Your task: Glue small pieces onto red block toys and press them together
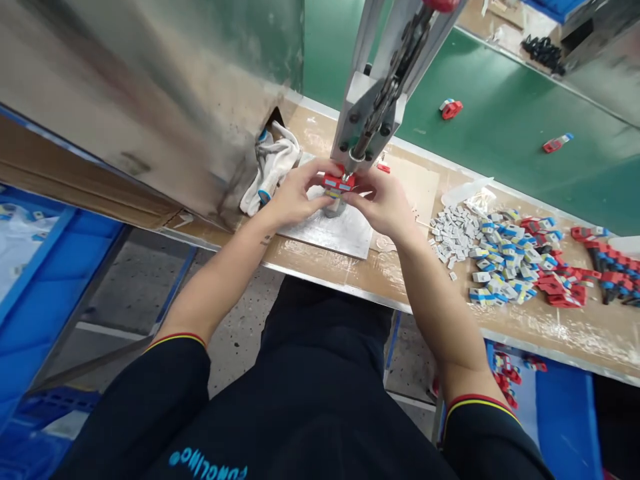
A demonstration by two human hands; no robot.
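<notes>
Between the fingertips of both hands is a small red plastic part (339, 183) with pale blue patches on its side. My left hand (300, 193) grips its left end, thumb below and fingers above. My right hand (385, 200) pinches the right end in the same way. The red part sits on a small metal post (335, 208) that rises from a flat metal plate (325, 233). Right over it comes down the metal tip (357, 160) of an upright press (375, 107); whether the tip touches the part I cannot tell.
Right of my hands lie small grey pieces (454, 230), blue-and-white parts (505, 257) and red parts (563, 283). White gloves (273, 160) lie left of the plate. Behind runs a green surface (490, 100) carrying two red parts. Blue bins (60, 267) stand below on both sides.
</notes>
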